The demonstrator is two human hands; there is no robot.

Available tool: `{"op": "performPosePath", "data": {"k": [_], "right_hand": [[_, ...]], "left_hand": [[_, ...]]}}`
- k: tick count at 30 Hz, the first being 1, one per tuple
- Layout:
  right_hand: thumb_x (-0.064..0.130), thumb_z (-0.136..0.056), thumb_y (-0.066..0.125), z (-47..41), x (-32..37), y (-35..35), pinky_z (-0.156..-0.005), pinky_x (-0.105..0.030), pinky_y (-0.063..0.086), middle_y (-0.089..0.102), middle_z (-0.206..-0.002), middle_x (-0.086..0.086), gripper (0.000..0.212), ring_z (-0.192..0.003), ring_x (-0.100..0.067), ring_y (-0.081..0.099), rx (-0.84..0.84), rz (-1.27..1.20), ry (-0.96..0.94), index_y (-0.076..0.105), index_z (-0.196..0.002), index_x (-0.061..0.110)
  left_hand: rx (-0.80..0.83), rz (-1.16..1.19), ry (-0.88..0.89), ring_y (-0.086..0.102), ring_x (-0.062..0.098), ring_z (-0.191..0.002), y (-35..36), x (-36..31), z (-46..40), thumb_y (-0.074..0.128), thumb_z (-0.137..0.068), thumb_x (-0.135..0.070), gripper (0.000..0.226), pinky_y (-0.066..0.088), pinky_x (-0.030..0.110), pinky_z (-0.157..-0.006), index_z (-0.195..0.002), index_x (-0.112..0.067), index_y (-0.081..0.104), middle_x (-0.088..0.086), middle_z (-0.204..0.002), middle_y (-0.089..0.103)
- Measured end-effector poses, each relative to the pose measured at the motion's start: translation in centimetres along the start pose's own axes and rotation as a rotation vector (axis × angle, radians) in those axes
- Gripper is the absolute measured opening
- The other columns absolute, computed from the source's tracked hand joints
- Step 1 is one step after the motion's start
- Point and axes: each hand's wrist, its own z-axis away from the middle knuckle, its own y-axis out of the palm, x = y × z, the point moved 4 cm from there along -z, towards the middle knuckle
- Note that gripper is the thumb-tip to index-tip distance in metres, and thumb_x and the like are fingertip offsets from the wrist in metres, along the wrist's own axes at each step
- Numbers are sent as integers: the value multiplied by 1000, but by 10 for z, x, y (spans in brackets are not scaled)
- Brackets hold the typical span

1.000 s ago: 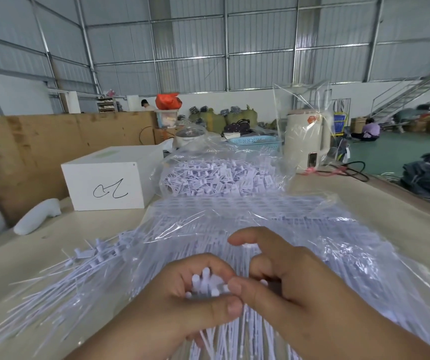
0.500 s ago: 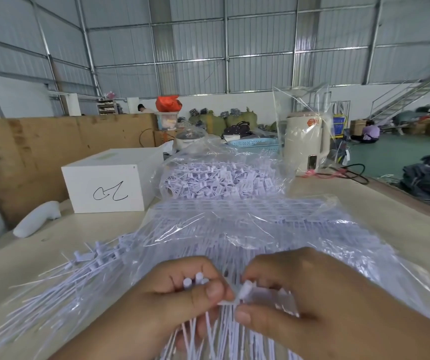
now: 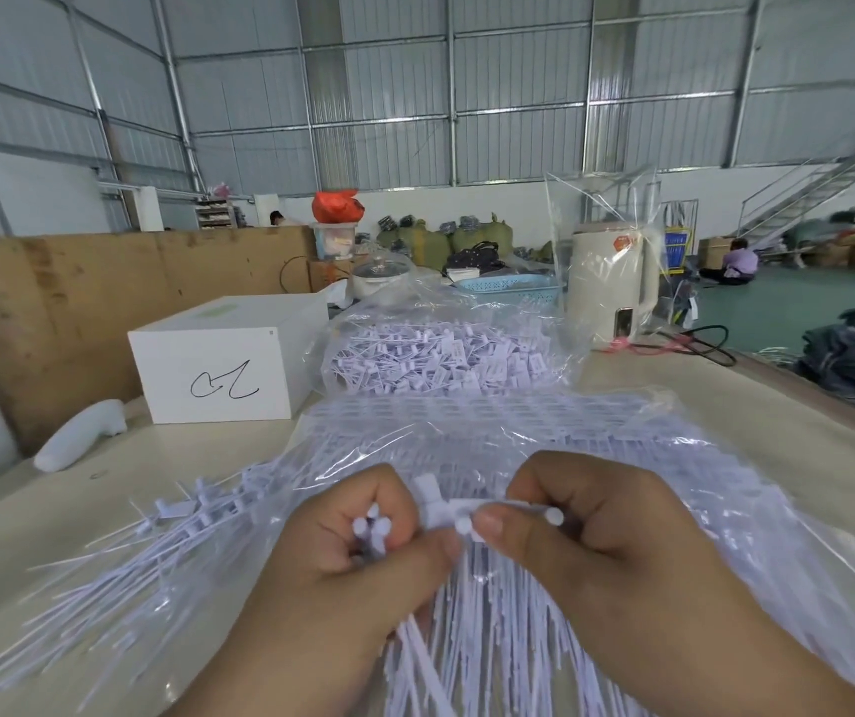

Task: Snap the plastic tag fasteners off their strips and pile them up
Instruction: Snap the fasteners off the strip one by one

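The left hand (image 3: 358,556) curls round a small bundle of loose fasteners (image 3: 371,527). Just right of it, the right hand (image 3: 591,530) pinches the strip (image 3: 467,512) by its thin bar. Both are held near, above the bagged strips (image 3: 492,437) on the tabletop (image 3: 777,421). The pieces look light, springy and slick, likely snapping cleanly if gripped close to the joint. A bag of finished pieces (image 3: 436,354) sits farther back.

Matt white plastic fasteners (image 3: 446,509), glossy crinkled clear bag (image 3: 622,458), smooth beige tabletop (image 3: 777,432).
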Motion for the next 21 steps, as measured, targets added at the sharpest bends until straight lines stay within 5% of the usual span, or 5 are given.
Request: {"op": "performPosePath", "data": {"k": [6,11,17,21], "right_hand": [[40,-75,66,4,4,13,-42,-15,31,36,-40,7,21,-38,-8,36,-139,-103,75,57,-67,23],[45,-79,63,-1,0,-14,-37,-13,25,33,-41,8,37,-34,-4,27,-274,-247,41,53,-64,14],[49,-70,67,1,-6,9,-47,-12,27,38,-50,10,32,-47,-5,32,233,-246,-9,63,-72,17],[41,-72,71,-2,-12,8,-47,-13,26,38,-50,10,20,-48,-6,32,333,-349,50,62,-88,32]], "left_hand": [[-245,-180,41,37,17,-45,3,-3,7,68,-41,-48,41,29,14,-41,-48,-18,41,3,-45,41],[-242,11,-130,31,17,-37,-17,11,-4,74,-41,-38,39,34,28,-47,-46,-14,43,8,-42,37],[223,-115,-204,45,8,-41,-8,18,-5,72,-58,-50,34,37,16,-41,-54,-20,56,-4,-47,48],[245,-54,-256,45,9,-43,1,18,-2,71,-56,-51,33,37,14,-41,-56,-21,60,-4,-51,45]]}}
